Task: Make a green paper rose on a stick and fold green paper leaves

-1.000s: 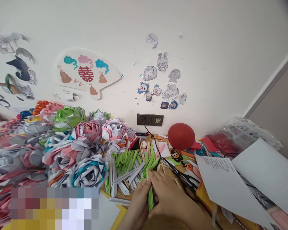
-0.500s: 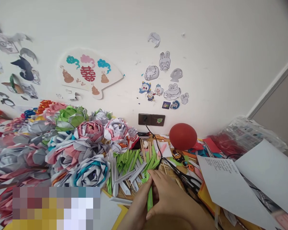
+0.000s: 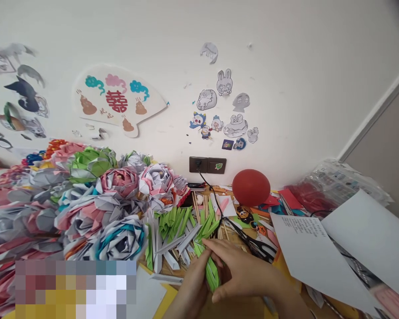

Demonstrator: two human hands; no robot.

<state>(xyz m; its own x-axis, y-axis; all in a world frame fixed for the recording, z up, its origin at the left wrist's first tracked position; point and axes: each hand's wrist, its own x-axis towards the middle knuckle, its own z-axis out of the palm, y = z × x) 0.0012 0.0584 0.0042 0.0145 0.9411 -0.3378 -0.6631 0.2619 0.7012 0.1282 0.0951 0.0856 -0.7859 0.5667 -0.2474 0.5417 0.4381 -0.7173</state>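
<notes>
A folded green paper piece (image 3: 212, 272) stands between my two hands near the bottom centre. My left hand (image 3: 190, 290) presses its fingers against the piece's left side from below. Over the top and right side curls my right hand (image 3: 244, 272), fingers closed on it. Just beyond the hands lie more folded green paper leaves (image 3: 176, 221) and white folded strips (image 3: 173, 248) on the wooden table (image 3: 234, 241).
A heap of paper roses (image 3: 96, 208) fills the left. Black scissors (image 3: 252, 243) and a black cable lie right of the hands. A red balloon (image 3: 251, 187) sits by the wall socket (image 3: 208, 165). White sheets (image 3: 319, 261) and a plastic bag (image 3: 335, 181) cover the right.
My right hand has shifted to the right and lower over the green piece, which now tilts and shows more of its folded end. The view has dipped slightly.
</notes>
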